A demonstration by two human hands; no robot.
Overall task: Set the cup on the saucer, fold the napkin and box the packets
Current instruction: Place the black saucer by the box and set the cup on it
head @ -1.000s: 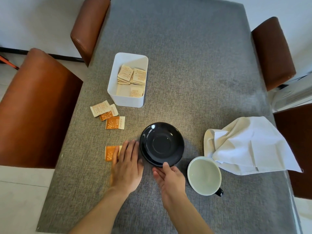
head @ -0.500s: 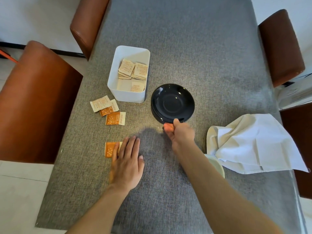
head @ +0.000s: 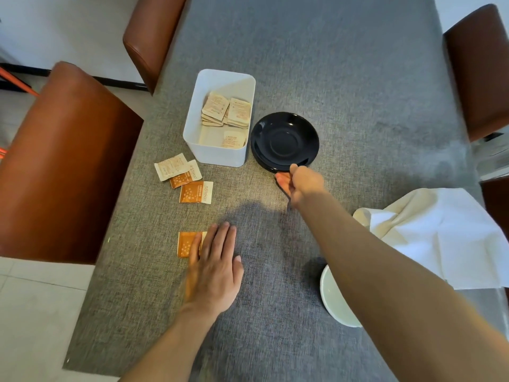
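Observation:
A black saucer (head: 285, 142) sits right beside the white box (head: 220, 158), which holds several pale packets (head: 227, 111). My right hand (head: 300, 184) pinches the saucer's near rim, thumb on top. My left hand (head: 214, 271) lies flat on the table, fingers apart, partly covering an orange packet (head: 186, 244). Three loose packets (head: 184, 176) lie left of the box. The white cup (head: 334, 299) stands near the front, half hidden under my right forearm. A crumpled white napkin (head: 440, 232) lies at the right.
The grey cloth-covered table (head: 344, 78) has brown leather chairs at its left (head: 63, 166), back left (head: 151, 31) and right (head: 479, 70). The table's left edge runs close to the loose packets.
My right hand has carried the saucer from the near middle of the table away from me, over to the right side of the box. My left hand has stayed flat on the orange packet.

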